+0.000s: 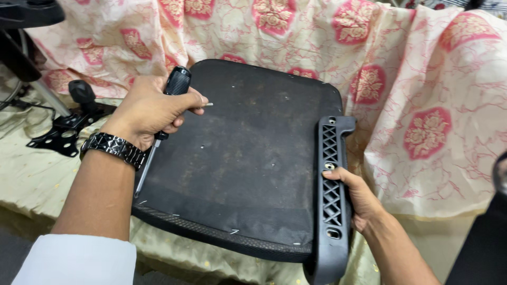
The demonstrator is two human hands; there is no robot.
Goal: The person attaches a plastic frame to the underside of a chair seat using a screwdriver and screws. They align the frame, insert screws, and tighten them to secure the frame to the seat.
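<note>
Nearest us, our left hand is closed around a screwdriver and a small screw – our right hand grips the armrest bracket, long axis running away from us along the upturned seat's right edge

A cream cloth with pink flower patches carries a black chair seat and a black metal bracket.

Left hand grips screwdriver over seat underside; right hand holds armrest bracket.
</note>
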